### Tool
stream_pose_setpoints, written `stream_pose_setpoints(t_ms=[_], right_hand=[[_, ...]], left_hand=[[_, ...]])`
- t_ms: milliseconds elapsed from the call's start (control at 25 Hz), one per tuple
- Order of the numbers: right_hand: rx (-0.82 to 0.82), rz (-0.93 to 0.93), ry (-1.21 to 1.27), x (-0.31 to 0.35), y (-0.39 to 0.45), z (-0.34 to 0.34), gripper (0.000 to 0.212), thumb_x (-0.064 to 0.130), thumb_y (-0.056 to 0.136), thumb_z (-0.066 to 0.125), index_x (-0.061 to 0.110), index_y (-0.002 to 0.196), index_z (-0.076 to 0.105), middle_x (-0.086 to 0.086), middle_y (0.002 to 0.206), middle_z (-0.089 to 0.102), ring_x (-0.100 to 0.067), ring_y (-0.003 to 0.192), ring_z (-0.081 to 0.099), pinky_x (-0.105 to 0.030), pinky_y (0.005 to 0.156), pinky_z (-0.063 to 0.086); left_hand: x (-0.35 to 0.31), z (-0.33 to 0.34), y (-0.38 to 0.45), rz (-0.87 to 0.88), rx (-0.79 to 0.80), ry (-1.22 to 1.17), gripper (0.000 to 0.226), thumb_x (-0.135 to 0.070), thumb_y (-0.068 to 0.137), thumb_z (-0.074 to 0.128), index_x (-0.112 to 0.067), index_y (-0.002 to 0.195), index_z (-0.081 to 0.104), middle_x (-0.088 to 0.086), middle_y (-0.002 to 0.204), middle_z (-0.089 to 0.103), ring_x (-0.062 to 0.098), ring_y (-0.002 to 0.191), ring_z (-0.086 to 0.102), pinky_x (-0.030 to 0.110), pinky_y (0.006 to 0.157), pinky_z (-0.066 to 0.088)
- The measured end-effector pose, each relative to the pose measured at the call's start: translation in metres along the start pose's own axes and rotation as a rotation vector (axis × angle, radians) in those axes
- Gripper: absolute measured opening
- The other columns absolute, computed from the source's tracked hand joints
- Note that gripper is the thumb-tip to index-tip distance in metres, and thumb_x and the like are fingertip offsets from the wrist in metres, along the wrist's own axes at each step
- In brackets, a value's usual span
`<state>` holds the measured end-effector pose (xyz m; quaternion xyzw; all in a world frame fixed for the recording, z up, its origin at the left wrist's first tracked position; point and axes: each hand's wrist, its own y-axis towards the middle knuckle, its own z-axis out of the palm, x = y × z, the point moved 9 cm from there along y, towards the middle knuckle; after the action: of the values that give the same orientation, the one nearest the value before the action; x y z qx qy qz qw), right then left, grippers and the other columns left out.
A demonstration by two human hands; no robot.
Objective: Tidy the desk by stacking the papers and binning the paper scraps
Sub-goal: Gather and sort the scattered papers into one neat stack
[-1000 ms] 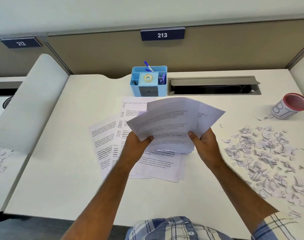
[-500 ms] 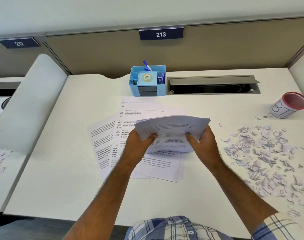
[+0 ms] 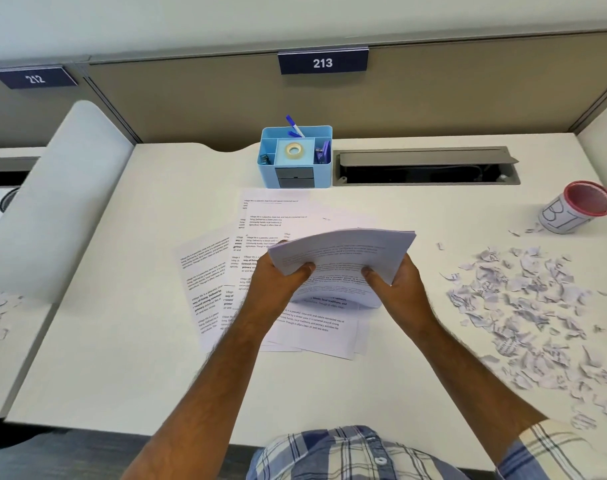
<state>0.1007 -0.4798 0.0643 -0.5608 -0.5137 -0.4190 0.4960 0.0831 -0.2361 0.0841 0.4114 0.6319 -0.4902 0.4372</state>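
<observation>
Here both hands, left hand [image 3: 278, 277] and right hand [image 3: 397, 284], grip the bowed sheaf [image 3: 343, 252].

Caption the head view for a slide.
Both hands, left and right, grip a paper bundle above loose sheets.

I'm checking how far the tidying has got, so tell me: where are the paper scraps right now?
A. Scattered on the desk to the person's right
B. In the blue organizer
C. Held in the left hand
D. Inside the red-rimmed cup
A: the paper scraps lie loose on the desk to the right of the right hand, while the red-rimmed cup stands apart behind them.
</observation>
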Motion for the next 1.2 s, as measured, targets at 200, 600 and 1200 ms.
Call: stream_pose_setpoints(t_ms=[200,600,1200], right_hand=[[-0.063,-0.047,0.016,0.008,-0.001,-0.01,0.049,0.009,0.09,0.077,0.02,0.131,0.053,0.01,0.116,0.068,0.003,0.104,0.066,-0.015,0.083,0.055],[-0.043,-0.055,0.018,0.003,0.005,-0.007,0.056,0.012,0.09,0.078,0.016,0.138,0.049,0.005,0.12,0.066,-0.008,0.112,0.064,-0.017,0.087,0.056],[0.152,0.001,0.076,-0.029,0.005,-0.001,0.044,0.015,0.09,0.078,0.02,0.129,0.056,0.005,0.125,0.071,-0.012,0.11,0.071,-0.029,0.088,0.06]], left_hand=[[-0.002,-0.003,-0.002,0.034,-0.014,-0.007,0.038,-0.014,0.088,0.084,-0.03,0.119,0.069,-0.01,0.108,0.077,0.006,0.104,0.071,0.018,0.08,0.058],[0.004,0.002,-0.001,0.022,-0.014,-0.047,0.037,-0.021,0.086,0.087,-0.027,0.119,0.072,-0.011,0.108,0.079,0.005,0.1,0.074,0.02,0.083,0.06],[0.009,0.014,0.004,-0.061,0.108,-0.035,0.027,-0.025,0.092,0.081,-0.031,0.116,0.071,-0.009,0.112,0.079,0.011,0.101,0.076,0.039,0.093,0.061]])
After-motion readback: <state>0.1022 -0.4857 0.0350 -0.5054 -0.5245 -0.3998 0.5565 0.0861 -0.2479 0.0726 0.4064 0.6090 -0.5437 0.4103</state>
